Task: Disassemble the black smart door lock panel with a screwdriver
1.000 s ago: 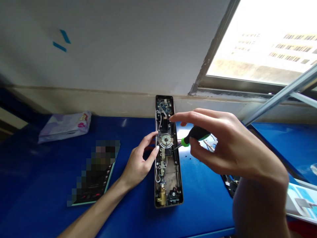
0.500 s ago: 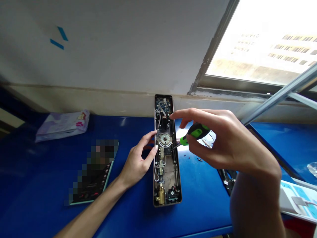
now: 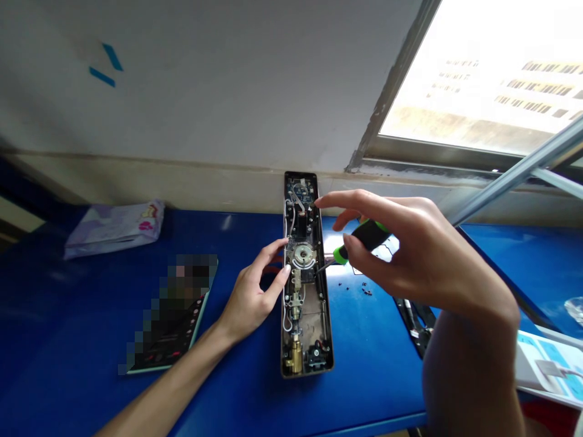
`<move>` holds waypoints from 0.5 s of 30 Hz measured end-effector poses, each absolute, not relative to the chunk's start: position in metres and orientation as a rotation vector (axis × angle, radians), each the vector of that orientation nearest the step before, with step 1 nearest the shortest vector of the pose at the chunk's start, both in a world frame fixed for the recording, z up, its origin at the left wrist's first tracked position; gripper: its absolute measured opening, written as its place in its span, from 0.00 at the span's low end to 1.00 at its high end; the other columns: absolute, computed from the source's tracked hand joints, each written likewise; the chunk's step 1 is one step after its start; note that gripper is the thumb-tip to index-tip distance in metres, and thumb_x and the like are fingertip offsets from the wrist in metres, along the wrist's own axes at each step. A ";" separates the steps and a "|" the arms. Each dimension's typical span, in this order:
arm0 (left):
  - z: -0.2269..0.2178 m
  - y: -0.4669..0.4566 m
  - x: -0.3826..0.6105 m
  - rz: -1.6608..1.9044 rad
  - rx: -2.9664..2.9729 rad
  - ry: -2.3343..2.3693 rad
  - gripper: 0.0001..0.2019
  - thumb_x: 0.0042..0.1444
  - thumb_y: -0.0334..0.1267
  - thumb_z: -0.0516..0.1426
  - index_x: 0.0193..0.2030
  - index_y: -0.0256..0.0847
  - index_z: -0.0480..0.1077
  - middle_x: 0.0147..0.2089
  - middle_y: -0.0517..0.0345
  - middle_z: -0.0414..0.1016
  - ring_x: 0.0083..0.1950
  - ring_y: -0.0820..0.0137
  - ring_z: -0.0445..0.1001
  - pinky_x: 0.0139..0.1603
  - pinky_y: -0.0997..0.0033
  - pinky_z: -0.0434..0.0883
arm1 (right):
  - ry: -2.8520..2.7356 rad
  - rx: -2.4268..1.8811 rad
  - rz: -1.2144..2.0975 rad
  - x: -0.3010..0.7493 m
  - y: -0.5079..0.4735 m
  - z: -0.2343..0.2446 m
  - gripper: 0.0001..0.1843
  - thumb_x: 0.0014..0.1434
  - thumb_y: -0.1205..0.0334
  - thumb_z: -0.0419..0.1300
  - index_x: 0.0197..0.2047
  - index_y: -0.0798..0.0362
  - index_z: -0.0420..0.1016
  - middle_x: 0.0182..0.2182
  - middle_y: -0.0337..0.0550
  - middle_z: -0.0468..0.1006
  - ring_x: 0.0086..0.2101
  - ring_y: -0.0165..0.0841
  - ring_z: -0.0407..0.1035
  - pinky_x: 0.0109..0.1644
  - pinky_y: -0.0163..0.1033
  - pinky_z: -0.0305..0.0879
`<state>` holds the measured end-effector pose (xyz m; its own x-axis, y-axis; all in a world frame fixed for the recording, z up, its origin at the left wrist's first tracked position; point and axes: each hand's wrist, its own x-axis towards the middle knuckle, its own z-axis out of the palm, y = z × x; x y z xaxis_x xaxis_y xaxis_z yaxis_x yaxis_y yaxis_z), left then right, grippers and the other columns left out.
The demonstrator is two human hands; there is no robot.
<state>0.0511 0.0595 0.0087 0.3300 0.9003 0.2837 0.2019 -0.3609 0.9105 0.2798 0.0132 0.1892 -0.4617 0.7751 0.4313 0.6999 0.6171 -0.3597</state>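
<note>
A long open lock housing lies lengthwise on the blue table, its inner parts, wires and a round silver disc exposed. My left hand rests against the housing's left edge, fingers curled and touching the rim. My right hand grips a screwdriver with a black and green handle. Its thin shaft slants down-left, and the tip sits at the housing's right side beside the disc.
A dark flat panel lies left of the housing. A pale plastic packet sits by the wall. Several small dark screws are scattered right of the housing. A black part and a white box lie at right.
My right hand has turned the screwdriver a little, with the handle shifting slightly up. The left hand stays on the housing's edge.
</note>
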 end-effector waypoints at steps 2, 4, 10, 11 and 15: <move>0.009 0.059 0.051 1.076 1.780 0.982 0.24 0.71 0.45 0.58 0.71 0.49 0.66 0.70 0.51 0.75 0.65 0.58 0.79 0.65 0.59 0.77 | -2.301 -1.129 0.203 0.279 0.012 0.190 0.29 0.62 0.71 0.61 0.66 0.58 0.74 0.46 0.45 0.86 0.36 0.31 0.79 0.36 0.35 0.72; 0.009 0.059 0.052 1.079 1.782 0.978 0.24 0.71 0.44 0.58 0.71 0.49 0.66 0.70 0.51 0.74 0.65 0.58 0.78 0.65 0.58 0.77 | -2.302 -1.140 0.197 0.277 0.012 0.190 0.26 0.63 0.68 0.62 0.64 0.57 0.76 0.48 0.47 0.86 0.39 0.33 0.80 0.39 0.37 0.73; 0.009 0.058 0.052 1.072 1.793 0.994 0.23 0.71 0.45 0.58 0.71 0.50 0.66 0.70 0.52 0.75 0.64 0.58 0.79 0.65 0.57 0.77 | -2.241 -1.282 0.098 0.272 0.015 0.187 0.14 0.71 0.53 0.65 0.51 0.54 0.83 0.34 0.42 0.87 0.29 0.30 0.78 0.32 0.35 0.67; 0.009 0.058 0.052 1.073 1.794 0.993 0.23 0.71 0.45 0.58 0.71 0.50 0.66 0.70 0.52 0.75 0.64 0.58 0.79 0.65 0.57 0.77 | -2.247 -1.275 0.087 0.273 0.016 0.187 0.14 0.72 0.54 0.64 0.51 0.54 0.83 0.34 0.42 0.87 0.29 0.29 0.78 0.32 0.35 0.67; 0.009 0.058 0.051 1.069 1.783 0.989 0.23 0.71 0.45 0.58 0.71 0.49 0.66 0.69 0.51 0.75 0.64 0.57 0.79 0.65 0.57 0.77 | -2.273 -1.218 0.101 0.276 0.016 0.188 0.14 0.72 0.62 0.61 0.57 0.55 0.81 0.42 0.45 0.88 0.33 0.30 0.80 0.35 0.34 0.72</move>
<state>0.0513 0.0582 0.0085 0.3325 0.9006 0.2799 0.2095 -0.3599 0.9092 0.2765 0.0155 0.1879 -0.4358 0.7884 0.4342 0.7467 0.5860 -0.3146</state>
